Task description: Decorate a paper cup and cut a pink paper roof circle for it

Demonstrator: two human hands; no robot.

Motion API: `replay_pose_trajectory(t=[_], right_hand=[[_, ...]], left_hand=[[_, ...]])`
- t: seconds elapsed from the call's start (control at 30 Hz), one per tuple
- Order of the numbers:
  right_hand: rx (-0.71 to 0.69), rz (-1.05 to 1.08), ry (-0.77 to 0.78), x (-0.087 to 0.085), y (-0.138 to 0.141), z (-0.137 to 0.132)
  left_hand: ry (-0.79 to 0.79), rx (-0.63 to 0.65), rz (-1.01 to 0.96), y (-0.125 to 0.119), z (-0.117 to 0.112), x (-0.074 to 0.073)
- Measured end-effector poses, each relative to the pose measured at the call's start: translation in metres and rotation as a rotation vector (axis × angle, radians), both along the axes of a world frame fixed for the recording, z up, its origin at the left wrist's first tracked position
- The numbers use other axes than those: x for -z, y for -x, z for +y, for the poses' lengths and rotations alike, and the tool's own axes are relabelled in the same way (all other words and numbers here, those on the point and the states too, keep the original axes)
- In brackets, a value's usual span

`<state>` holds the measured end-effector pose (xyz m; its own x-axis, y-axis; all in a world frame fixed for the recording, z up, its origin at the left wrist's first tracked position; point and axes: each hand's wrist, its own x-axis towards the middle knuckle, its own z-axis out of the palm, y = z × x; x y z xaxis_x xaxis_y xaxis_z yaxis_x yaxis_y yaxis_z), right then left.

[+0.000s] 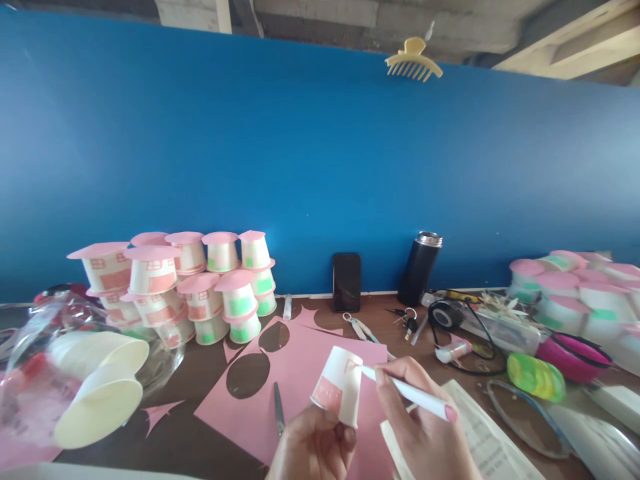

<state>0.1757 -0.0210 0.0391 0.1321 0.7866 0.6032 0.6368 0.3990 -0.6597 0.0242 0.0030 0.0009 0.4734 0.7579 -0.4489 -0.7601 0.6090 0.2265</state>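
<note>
My left hand (pixel 317 443) is closed around the lower part of a white paper cup (pixel 351 400), held upside down and tilted. On the cup's side is a reddish-pink coloured patch, with thin lines of a small drawn shape near the top. My right hand (pixel 420 417) grips a white marker pen (pixel 417 395) with a pink end, its tip touching the cup by those lines. Beneath both hands lies a pink paper sheet (pixel 225 407) with round holes cut in it. Scissors (pixel 279 407) rest on the sheet beside my left hand, their handles hidden.
Stacked decorated cups with pink paper tops (pixel 200 300) stand at left, with more cups (pixel 560 287) at far right. Plain paper cups (pixel 100 400) lie near a plastic bag. A phone (pixel 347 283), black bottle (pixel 421 270), keys (pixel 409 322) and cable line the back by a blue partition (pixel 300 147).
</note>
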Motion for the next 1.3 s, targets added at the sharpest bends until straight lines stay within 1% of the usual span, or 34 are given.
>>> replay_pose_trajectory(t=[0.13,0.47,0.63,0.73,0.83,0.9,0.93,1.0,1.07,1.2,1.27,1.3], right_hand=[[0.003,0.007,0.011,-0.002,0.001,0.000],[-0.003,-0.014,0.009,0.003,-0.002,0.002],[0.004,0.019,0.003,0.000,0.001,0.001],[0.004,0.126,-0.002,-0.001,0.004,-0.001],[0.032,0.341,0.029,0.000,0.002,0.002],[0.070,0.478,0.098,0.003,-0.003,0.008],[0.084,0.544,0.156,0.005,-0.005,0.011],[0.025,0.677,0.289,0.009,-0.010,0.017],[-0.116,0.796,0.381,0.011,-0.012,0.020],[-0.435,0.914,0.453,0.008,-0.005,0.017],[-0.536,0.935,0.482,0.005,-0.001,0.015],[-0.565,0.945,0.505,0.004,0.001,0.014]], left_hand=[[-0.025,0.003,0.004,0.000,-0.001,-0.001],[-0.018,0.002,0.009,-0.001,0.000,-0.001],[-0.002,-0.001,0.021,-0.001,0.000,0.000],[-0.020,-0.009,0.003,-0.001,0.001,0.001],[-0.020,0.003,-0.015,0.000,0.001,0.001],[-0.017,0.046,-0.040,0.001,0.000,0.001],[-0.020,0.070,-0.056,0.002,0.000,0.001],[-0.033,0.106,-0.091,0.002,0.000,0.002],[-0.054,0.115,-0.114,0.001,-0.001,0.002],[-0.063,0.126,-0.127,0.000,-0.003,-0.002],[-0.054,0.136,-0.129,0.000,-0.004,-0.004],[-0.048,0.135,-0.129,0.000,-0.004,-0.005]])
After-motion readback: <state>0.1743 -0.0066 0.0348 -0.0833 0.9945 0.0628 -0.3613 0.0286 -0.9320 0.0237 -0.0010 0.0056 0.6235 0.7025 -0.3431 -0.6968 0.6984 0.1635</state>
